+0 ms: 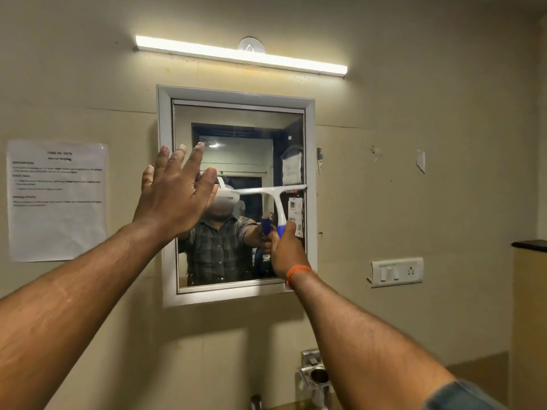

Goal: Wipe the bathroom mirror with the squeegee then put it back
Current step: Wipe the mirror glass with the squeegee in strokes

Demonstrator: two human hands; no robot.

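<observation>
The blue lower end of the white plastic T-shaped squeegee (273, 202) is gripped in the right hand (286, 250), whose fingers are curled round the handle. An orange thread band (297, 272) is worn on the right wrist. The squeegee is held upright, its handle rising from the fist to a long white blade that lies roughly level across the right half of the glass, about midway up, with its right tip at the inner edge of the frame. The blade appears to be laid against the glass, though actual contact cannot be told.

The left hand (174, 196) is raised with fingers straight and spread, palm turned toward the rectangular white-framed wall mirror (236, 196), over its left edge; nothing is held in it, and whether the glass is touched cannot be made out.

In the mirror a person in a checked shirt is reflected. Above the frame a lit white tube light (241, 54) is fixed to the beige wall. A printed white paper sheet (57, 199) is stuck to the wall well left of the mirror, its text too blurred to be read. A white switch plate with a socket (397, 272) is mounted to the lower right. Below the mirror a chrome cup holder (315, 374) is seen near the bottom edge
</observation>
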